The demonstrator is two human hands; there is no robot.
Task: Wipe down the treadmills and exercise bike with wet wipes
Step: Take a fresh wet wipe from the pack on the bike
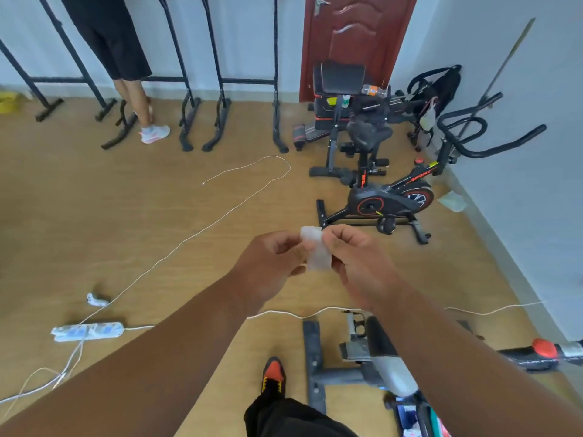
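A wooden floor fills most of the view, bounded by pale walls and a red-brown door at the far side. Along the far wall stands a row of black metal frames, with a second person's legs and a white shoe among them. To the right of centre stands a black exercise bike with red trim; the word "SPORT" is readable in red on its slanted frame, while a second short red marking on the seat post is too small to read. Behind it sits a black padded bench carrying a plastic bottle whose orange label cannot be read. At the lower right, just beside the wearer's orange-and-black shoe, lies the grey base of another machine, partly hidden by the right forearm. A white cable runs across the floor to a white power strip at the lower left. In mid-frame, both arms reach forward: the left hand and right hand hold a small folded white wet wipe between them, in the air in front of the bike, the fingers of each hand curled and pinching an opposite edge of it.
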